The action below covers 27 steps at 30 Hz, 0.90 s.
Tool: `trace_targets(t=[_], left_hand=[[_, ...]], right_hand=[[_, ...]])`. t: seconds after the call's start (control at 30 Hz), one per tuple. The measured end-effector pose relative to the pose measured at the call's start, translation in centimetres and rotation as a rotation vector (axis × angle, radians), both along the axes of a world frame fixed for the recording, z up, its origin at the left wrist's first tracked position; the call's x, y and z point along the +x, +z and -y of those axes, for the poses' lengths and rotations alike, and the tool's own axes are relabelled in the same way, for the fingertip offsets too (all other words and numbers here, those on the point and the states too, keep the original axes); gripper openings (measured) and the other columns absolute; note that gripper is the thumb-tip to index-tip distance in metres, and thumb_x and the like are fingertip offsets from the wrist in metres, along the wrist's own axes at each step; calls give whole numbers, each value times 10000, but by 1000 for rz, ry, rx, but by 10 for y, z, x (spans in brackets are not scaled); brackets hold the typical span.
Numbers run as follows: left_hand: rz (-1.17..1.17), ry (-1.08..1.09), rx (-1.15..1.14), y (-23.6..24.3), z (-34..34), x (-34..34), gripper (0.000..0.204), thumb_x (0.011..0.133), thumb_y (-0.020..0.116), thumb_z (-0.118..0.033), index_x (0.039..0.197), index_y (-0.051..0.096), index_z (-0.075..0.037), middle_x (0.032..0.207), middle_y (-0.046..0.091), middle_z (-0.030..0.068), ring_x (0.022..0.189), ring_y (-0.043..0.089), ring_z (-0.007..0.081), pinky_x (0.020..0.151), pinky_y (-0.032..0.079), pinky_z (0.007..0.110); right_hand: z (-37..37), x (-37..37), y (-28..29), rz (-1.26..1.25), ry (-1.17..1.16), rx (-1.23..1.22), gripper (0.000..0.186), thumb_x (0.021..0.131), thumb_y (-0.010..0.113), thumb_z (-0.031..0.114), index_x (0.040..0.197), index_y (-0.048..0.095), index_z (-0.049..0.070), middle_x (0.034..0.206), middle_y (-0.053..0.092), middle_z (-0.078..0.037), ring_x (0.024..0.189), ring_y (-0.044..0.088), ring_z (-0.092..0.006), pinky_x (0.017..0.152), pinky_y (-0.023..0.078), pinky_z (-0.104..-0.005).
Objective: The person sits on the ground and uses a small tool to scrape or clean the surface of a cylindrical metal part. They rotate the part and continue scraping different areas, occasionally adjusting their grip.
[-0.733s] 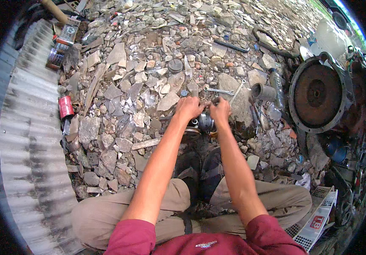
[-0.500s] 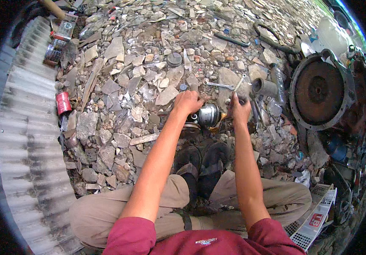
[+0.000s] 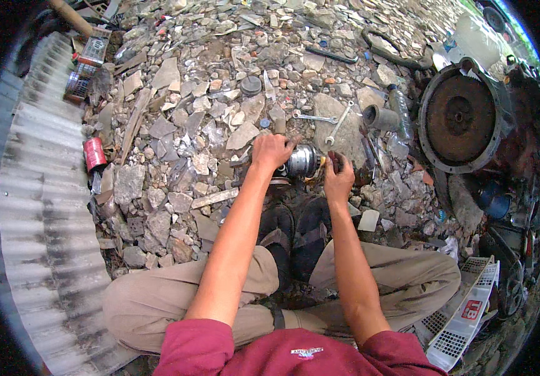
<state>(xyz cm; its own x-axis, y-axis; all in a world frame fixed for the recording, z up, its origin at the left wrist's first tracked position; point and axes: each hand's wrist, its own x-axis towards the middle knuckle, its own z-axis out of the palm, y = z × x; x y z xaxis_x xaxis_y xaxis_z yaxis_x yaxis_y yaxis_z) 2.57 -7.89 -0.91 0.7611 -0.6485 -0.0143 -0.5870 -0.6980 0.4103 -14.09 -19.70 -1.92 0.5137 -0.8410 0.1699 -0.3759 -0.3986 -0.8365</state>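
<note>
A cylindrical metal machine part (image 3: pixel 301 161), silver with a dark ribbed end, lies on the rubble just beyond my shoes. My left hand (image 3: pixel 271 151) is closed over its left end and top. At its right end, by a small yellowish piece (image 3: pixel 322 161), the fingers of my right hand (image 3: pixel 339 177) are bent together; what they hold, if anything, is hidden. Past my right hand, a wrench (image 3: pixel 340 123) lies slanted on a flat stone (image 3: pixel 323 141). Beside it a second wrench (image 3: pixel 316 117) lies crosswise, their ends close together.
A round rusty housing (image 3: pixel 459 122) stands at the right among dark machinery. Near it are a short pipe piece (image 3: pixel 381 117) and a plastic bottle (image 3: pixel 401 113). Corrugated sheeting (image 3: pixel 51 207) runs along the left, with a red can (image 3: pixel 94 153) beside it. A white plastic crate (image 3: pixel 464 313) sits lower right.
My right hand has come away from the slanted wrench, which now lies on the stone, and moved back to the machine part's right end. My left hand stays on the part.
</note>
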Motion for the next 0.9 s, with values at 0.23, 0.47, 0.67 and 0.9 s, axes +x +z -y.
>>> trace_targets(t=[0.23,0.47,0.67,0.9], left_hand=[[-62,24,41,-6,1,3,592,933,496,-634,840,787,-127,786,698,229,789,687,424,773,538,518],[-54,21,27,-8,3,0,626,936,477,-648,807,781,-116,759,692,232,785,686,428,757,537,517],[-39,24,-28,-2,0,0,610,928,513,-621,774,770,-90,743,687,238,766,686,428,742,538,520],[-36,12,-20,2,3,1,573,914,550,-600,789,771,-86,737,683,243,759,687,429,745,542,517]], right_hand=[[-29,8,14,-76,170,-16,198,887,669,118,1003,649,-42,981,643,-243,906,634,-431,785,504,-483],[-35,36,-5,-117,209,-261,171,891,646,111,964,625,-43,980,586,-267,906,582,-467,790,486,-511],[-34,37,-8,-105,239,-265,185,877,656,111,972,635,-46,995,577,-267,942,571,-453,839,469,-515],[-25,50,-7,-128,210,-279,196,845,680,109,948,638,-53,951,573,-255,910,564,-453,803,459,-515]])
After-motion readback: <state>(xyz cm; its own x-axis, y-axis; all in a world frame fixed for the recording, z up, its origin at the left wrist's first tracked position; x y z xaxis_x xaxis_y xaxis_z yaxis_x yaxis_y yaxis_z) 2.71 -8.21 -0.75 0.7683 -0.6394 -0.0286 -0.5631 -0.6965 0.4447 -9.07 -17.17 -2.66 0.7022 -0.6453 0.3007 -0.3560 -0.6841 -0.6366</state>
